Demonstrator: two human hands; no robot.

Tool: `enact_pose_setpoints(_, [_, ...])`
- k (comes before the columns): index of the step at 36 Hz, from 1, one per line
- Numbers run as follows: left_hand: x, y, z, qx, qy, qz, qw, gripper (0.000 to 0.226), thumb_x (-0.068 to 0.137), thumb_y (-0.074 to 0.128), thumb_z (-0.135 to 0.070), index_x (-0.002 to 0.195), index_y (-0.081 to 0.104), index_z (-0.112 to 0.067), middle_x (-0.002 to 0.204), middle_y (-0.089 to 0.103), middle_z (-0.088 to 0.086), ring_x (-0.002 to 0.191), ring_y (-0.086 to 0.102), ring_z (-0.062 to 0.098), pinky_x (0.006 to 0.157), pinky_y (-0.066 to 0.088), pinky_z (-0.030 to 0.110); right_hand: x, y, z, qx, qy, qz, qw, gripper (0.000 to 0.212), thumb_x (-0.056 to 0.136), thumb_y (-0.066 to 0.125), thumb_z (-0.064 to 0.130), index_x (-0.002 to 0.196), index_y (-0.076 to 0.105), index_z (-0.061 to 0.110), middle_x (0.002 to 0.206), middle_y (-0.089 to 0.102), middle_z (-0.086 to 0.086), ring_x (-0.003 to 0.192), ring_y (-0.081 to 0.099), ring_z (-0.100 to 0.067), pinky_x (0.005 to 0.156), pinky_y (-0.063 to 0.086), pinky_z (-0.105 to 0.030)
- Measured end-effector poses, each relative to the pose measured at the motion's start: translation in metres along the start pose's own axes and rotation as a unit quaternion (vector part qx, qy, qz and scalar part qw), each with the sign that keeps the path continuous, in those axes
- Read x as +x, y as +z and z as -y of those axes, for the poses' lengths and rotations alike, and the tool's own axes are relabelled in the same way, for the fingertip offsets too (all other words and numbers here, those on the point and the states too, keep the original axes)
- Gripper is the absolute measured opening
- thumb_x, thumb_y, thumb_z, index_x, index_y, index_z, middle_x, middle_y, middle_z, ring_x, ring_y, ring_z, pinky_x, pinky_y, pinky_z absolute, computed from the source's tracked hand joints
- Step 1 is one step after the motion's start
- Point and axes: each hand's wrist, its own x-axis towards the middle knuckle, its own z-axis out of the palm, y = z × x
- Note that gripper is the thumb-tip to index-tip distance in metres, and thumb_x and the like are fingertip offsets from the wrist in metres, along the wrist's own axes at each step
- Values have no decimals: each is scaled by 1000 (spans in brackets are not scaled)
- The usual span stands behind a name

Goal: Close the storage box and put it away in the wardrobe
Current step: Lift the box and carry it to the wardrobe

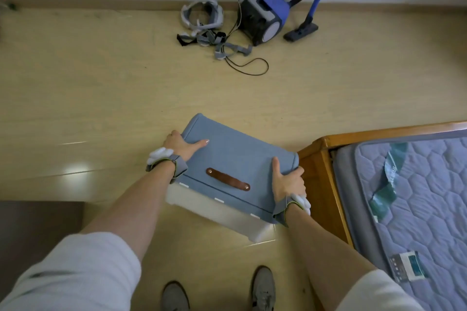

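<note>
Storage box (235,159) held up over the floor (101,96), just left of the bed frame (318,174), tilted in view with the far left corner highest. Blue fabric lid (240,151) down on top, brown handle (228,179) lying flat across it. Pale, see-through lower body (214,212) only partly visible under the lid's front edge; contents impossible to make out.

Left hand (180,144) on the left end, thumb laid flat on the lid, other fingers wrapped over the edge and hidden behind the side. Right hand (286,182) on the right end, thumb likewise on top, remaining fingers curled round the corner, mostly out of sight. Both clamped on the box. Grey straps with white padding on both wrists.

Mattress (417,197) cut off at the right border, a small label near its lower edge too blurred to read. Blue vacuum cleaner (265,17) against the far wall, its pole running out of the top. Tangle of grey straps and a black cable (247,65) beside it. Grey shoes (262,288) clipped by the bottom edge. No wardrobe in view.
</note>
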Motion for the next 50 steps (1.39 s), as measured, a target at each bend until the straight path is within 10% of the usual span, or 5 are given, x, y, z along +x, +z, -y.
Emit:
enact_pose_setpoints(26, [-448,-364,-72,-122,-74,-193,971,102,63,70,-92,120,62,-8,115,73,8,100,72,32,87,62,45,-312,-396,179,-66,-358,41,930,106,81,46,95,137,53,5,132,68,-22,115,68,-43,90,54,-46])
enact_pose_setpoints(33, [-515,-380,-59,-144,-101,-256,951,99,65,69,-91,114,64,-6,108,74,9,92,72,31,73,59,39,-353,-423,197,-81,-428,69,897,112,83,45,94,149,45,4,141,64,-22,124,66,-43,102,54,-49])
enact_pose_setpoints(40, [-598,-349,-44,-209,-140,-318,914,85,70,72,-85,102,67,-7,96,75,10,78,71,25,61,56,35,-377,-434,183,-99,-518,100,844,120,72,37,103,143,49,7,127,71,-19,94,70,-35,74,51,-40])
enact_pose_setpoints(44, [-636,-324,-34,-251,-149,-353,889,69,66,74,-86,87,67,-20,92,75,4,78,71,22,77,64,40,-387,-436,171,-95,-548,117,822,118,65,38,107,133,54,11,102,67,-11,64,56,-18,56,44,-34])
enact_pose_setpoints(50, [-706,-275,-16,-291,-190,-397,849,84,68,74,-84,116,76,-15,114,79,8,94,75,28,85,63,41,-414,-440,133,-116,-604,138,777,103,69,41,104,116,59,14,78,56,6,65,59,-16,50,38,-31])
